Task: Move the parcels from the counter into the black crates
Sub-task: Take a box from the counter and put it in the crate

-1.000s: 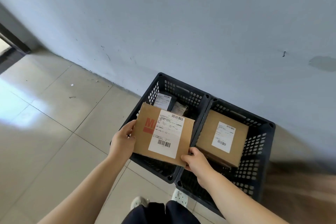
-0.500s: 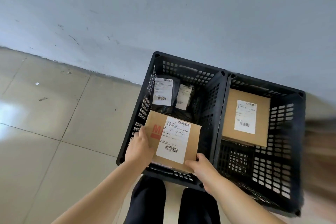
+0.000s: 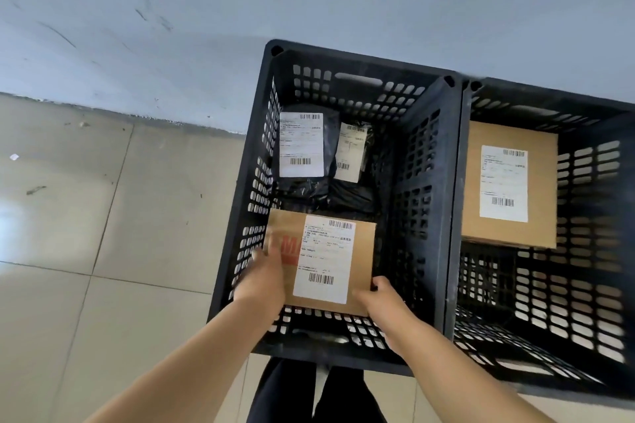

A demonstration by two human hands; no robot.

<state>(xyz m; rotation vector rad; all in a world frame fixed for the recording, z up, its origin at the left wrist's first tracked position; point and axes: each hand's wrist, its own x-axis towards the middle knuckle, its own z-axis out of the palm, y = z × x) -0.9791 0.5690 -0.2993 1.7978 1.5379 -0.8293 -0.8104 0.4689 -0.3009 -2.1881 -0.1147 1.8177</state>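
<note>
Cardboard parcel (image 3: pixel 360 251), barcode label, red "M": both hands (image 3: pixel 261 280) (image 3: pixel 385 302) gripping edges inside left crate (image 3: pixel 426 182).

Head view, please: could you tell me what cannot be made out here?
- Right crate: its right side is cut off by the frame edge.
- Label print on the cardboard box: too small to read.
- Box's red marking: covered by the left hand.
- Box's underside: hidden, so whether it rests on the left crate floor is unclear.

cardboard parcel (image 3: pixel 362 251): red "MA" print, partly hidden | shipping labels: barcodes, small print unreadable
</note>
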